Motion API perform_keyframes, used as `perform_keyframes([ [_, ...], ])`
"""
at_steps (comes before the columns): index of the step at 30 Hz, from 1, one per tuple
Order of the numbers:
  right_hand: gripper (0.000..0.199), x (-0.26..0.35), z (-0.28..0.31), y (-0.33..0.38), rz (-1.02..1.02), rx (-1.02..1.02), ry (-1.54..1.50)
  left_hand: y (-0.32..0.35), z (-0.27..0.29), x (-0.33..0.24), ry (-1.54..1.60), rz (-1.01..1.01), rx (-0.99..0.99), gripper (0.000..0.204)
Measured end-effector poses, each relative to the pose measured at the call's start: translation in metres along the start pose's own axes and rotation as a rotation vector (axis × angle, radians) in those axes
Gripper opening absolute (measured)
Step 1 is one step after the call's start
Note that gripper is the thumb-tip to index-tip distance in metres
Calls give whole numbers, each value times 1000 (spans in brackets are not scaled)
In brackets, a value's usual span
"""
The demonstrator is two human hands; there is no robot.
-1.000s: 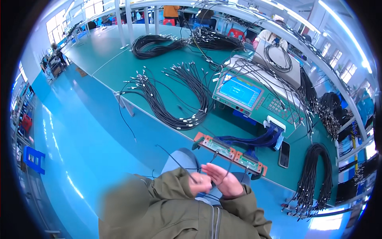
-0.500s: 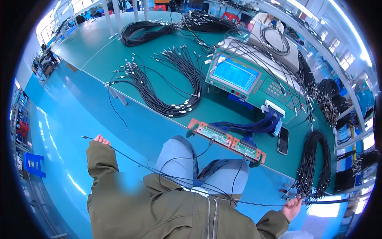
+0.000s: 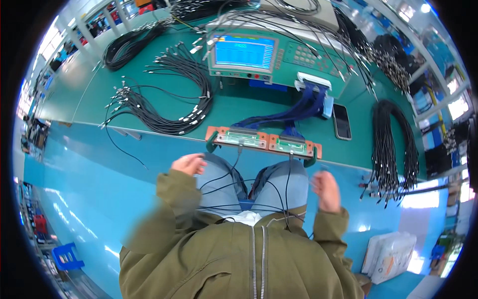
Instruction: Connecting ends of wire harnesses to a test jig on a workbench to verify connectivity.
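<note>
In front of my lap, my left hand (image 3: 189,163) is closed, a dark cable end showing at its fingertips. My right hand (image 3: 326,190), a little blurred, is closed too, with a dark tip sticking out above its fingers. Black cable (image 3: 287,184) hangs in loops over my thighs; which loop runs to which hand is hard to trace. Two cable plugs sit in the orange test fixture (image 3: 264,142) with green boards at the table's front edge. My hands are apart from it, one beyond each end. Blue ribbon cables (image 3: 303,107) link it to the green tester (image 3: 244,52), whose screen is lit.
A curved bundle of black cables (image 3: 159,119) lies left on the green table (image 3: 239,102). A phone (image 3: 342,122) lies right of the ribbon cables. Another bundle (image 3: 391,144) hangs over the right edge. A white package (image 3: 391,256) and a blue stool (image 3: 67,256) stand on the floor.
Both hands have come inward and up from wide apart to near the fixture's ends. The cable stretched between them has gone slack over my lap. The view has swung right.
</note>
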State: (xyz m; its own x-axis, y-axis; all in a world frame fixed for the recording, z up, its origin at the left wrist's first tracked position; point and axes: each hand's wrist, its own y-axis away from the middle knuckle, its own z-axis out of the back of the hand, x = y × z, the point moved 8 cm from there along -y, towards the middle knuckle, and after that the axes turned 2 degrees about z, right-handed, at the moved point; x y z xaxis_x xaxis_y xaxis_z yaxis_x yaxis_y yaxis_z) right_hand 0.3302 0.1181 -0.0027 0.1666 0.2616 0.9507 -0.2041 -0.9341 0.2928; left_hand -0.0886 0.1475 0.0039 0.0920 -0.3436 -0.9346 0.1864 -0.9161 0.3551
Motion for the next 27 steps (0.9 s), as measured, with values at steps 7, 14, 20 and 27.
perform_keyframes([
  [7,22,-20,-100,-29,-6,69,-314,-15,-93,30,-44,-17,97,25],
  [14,23,-52,-94,-20,-54,-6,-282,-31,-117,31,147,-252,133,25],
  [20,23,-45,-96,-25,-75,61,-246,-31,-125,43,339,87,70,25],
  [27,23,-46,-97,-29,-79,86,-301,-15,-121,85,479,201,90,26],
])
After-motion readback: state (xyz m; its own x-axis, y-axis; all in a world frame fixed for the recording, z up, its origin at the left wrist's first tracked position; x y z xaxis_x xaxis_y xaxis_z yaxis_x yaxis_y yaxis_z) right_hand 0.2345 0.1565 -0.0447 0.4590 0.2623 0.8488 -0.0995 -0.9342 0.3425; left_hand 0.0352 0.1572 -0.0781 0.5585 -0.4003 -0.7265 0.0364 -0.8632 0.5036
